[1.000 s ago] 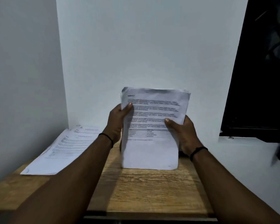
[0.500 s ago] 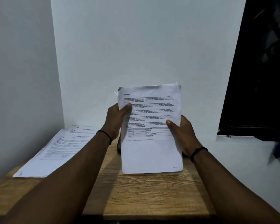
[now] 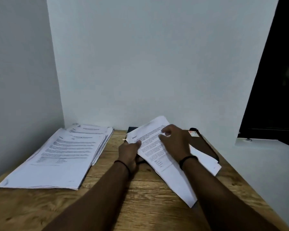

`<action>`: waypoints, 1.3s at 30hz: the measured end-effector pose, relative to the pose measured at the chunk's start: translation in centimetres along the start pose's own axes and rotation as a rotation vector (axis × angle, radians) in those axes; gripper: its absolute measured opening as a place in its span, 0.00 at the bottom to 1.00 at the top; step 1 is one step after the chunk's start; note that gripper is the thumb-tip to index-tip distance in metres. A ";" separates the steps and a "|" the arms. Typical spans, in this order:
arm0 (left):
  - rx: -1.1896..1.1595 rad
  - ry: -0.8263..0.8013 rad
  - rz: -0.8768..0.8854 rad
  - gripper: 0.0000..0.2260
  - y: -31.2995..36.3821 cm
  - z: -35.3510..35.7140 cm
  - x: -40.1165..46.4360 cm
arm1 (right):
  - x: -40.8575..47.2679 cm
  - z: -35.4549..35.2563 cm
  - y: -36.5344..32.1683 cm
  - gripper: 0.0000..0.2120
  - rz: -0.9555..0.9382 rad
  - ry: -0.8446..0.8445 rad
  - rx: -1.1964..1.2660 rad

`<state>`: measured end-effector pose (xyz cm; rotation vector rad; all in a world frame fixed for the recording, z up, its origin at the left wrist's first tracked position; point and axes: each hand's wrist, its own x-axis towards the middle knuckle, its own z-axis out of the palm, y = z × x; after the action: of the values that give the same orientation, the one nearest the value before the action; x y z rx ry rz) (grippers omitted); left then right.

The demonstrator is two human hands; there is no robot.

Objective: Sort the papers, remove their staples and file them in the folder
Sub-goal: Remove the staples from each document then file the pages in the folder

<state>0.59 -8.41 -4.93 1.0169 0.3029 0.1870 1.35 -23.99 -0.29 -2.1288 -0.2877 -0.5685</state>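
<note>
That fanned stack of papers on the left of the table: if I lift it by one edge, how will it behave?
The stack of papers is loose and already fanned along its right edge, so sheets would likely slide apart. It looks thin and floppy, and would probably sag from a one-edge hold. Supporting it underneath seems safer.

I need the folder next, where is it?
In the head view, the dark folder lies at the table's far right, under the papers both hands hold.

Grained matt wood table [image 3: 143,194]; white printed paper stack [image 3: 57,157]; dark glossy folder [image 3: 205,144].
</note>
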 end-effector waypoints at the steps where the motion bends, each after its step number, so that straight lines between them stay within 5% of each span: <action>1: -0.004 0.001 -0.011 0.13 -0.3 -0.2 0.5 | -0.4 1.4 -0.1 0.01 -0.007 -0.047 0.022; 10: 0.085 -0.345 -0.237 0.14 2.9 -2.3 2.3 | -2.3 5.7 0.5 0.23 -0.079 -0.269 -0.256; 19: 0.007 -0.468 -0.276 0.20 2.7 -3.7 3.1 | -3.0 6.6 -0.7 0.10 -0.288 -0.199 -0.425; 23: -0.049 -0.500 -0.287 0.32 2.8 -4.1 3.2 | -3.4 7.1 -1.3 0.11 -0.322 -0.125 -0.534; 31: -0.011 -0.572 -0.286 0.28 2.6 -4.4 4.2 | -2.6 6.7 0.4 0.20 -0.034 -0.068 -0.050; 35: 0.011 -0.520 -0.276 0.21 2.4 -4.4 4.5 | -2.1 6.4 0.8 0.03 0.002 -0.013 -0.002; 39: 0.005 -0.501 -0.268 0.20 2.3 -4.5 4.4 | -2.4 6.1 0.6 0.19 -0.142 0.033 -0.021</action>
<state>3.20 -2.33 -5.88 0.9829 -0.0199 -0.3100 1.23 -19.33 -4.96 -2.1284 -0.4181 -0.6906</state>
